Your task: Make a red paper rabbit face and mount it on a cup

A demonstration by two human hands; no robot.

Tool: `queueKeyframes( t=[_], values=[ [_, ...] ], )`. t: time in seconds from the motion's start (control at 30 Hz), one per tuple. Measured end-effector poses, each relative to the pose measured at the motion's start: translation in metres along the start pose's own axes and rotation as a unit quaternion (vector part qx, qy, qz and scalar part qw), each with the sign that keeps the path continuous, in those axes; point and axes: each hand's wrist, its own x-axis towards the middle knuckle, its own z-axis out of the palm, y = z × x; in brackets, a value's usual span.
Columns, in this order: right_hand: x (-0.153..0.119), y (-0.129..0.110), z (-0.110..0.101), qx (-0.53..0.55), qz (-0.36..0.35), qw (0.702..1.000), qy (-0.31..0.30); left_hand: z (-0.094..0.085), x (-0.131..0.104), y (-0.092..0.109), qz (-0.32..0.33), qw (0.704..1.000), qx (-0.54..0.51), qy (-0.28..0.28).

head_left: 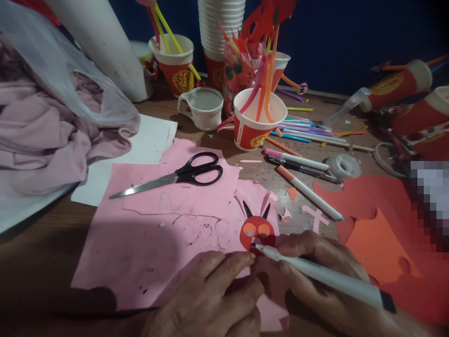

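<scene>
The white marker (329,276) is gripped in the right hand (335,256), its long axis angled four-to-ten o'clock, its tip, toward ten, set at the red paper face (257,224), whose horns (246,209) are aimed near twelve. The left hand (213,295) is rested at the face's seven; its grip cannot be told.

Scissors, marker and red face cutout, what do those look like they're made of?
Scissors: blades look like polished metal, from the bright glint; the black handles, smooth with faint highlights, are probably plastic. Marker: likely plastic, with a pale, smooth, softly shiny barrel. Red face cutout: apparently matte paper or thin card, flat and without gloss.
</scene>
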Motion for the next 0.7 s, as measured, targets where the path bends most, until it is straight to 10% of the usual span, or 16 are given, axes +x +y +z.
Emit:
queueKeyframes(
  t=[0.27,0.7],
  values=[
    [0.012,-0.005,-0.01,0.008,-0.067,0.995,-0.072,-0.001,-0.001,-0.001,0.005,1.0,-0.007,-0.004],
    [0.006,-0.007,-0.003,0.007,0.011,1.0,0.007,-0.004,-0.001,-0.001,-0.001,1.0,-0.016,-0.023]
  ],
)
